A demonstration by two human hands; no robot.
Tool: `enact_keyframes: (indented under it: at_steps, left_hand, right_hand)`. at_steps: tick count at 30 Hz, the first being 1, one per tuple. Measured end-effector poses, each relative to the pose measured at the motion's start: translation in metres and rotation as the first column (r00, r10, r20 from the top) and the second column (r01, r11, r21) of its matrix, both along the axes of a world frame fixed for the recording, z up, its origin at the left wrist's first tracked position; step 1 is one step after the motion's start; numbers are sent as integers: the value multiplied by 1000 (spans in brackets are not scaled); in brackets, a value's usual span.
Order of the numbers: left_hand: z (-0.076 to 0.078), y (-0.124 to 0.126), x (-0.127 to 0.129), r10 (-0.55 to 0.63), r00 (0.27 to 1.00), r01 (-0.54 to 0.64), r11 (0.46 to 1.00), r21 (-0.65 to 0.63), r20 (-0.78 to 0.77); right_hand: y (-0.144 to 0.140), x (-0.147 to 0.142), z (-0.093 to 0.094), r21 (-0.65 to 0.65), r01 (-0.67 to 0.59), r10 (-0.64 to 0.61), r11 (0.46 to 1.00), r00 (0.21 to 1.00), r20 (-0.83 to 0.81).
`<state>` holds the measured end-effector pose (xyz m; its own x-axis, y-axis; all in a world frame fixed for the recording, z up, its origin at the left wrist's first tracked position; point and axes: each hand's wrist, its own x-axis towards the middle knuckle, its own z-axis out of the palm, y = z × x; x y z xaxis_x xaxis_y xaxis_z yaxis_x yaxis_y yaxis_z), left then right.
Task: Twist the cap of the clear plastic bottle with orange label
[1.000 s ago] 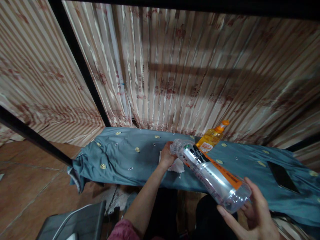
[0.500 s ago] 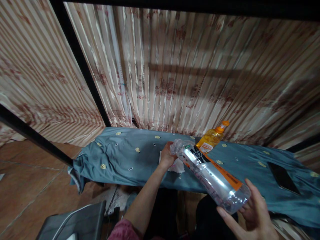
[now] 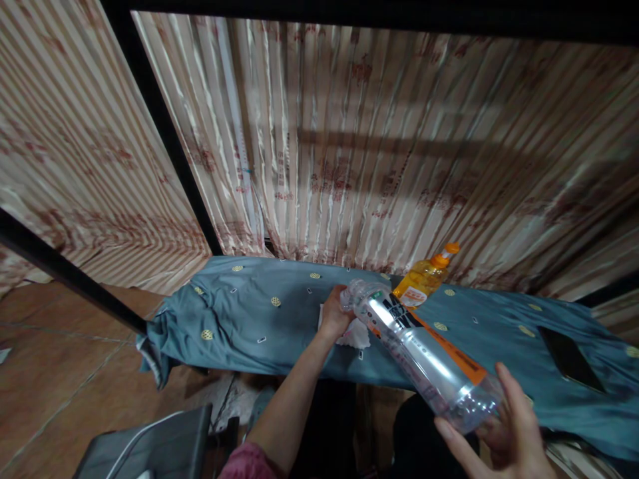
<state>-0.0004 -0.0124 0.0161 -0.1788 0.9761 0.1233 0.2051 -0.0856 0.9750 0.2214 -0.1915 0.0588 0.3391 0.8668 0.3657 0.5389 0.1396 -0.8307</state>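
Clear plastic bottle with an orange-and-black label lies tilted between two hands above the blue cloth, barely shifted over the past second. Right hand cups its base, fingers loosely curled; left hand closes around the neck (white tissue beneath). Orange bottle stands behind.

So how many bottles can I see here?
2. A clear bottle with an orange-and-black label is held tilted between the left hand at its neck and the right hand at its base. An orange-capped yellow bottle is on the blue cloth behind.
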Motion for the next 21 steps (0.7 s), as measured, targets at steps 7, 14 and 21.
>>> enact_keyframes:
  at_steps: [7, 14, 21]
  left_hand:
    - [0, -1, 1, 16, 1000, -16, 1000, -6, -8]
    - [2, -2, 1, 19, 1000, -19, 1000, -10, -20]
    - [2, -2, 1, 12, 1000, -12, 1000, 1, 17]
  right_hand:
    - [1, 5, 2, -40, -19, 18, 999, 1000, -25]
    - [3, 3, 1, -12, -22, 23, 1000, 999, 40]
    - [2, -5, 2, 44, 12, -16, 999, 997, 80]
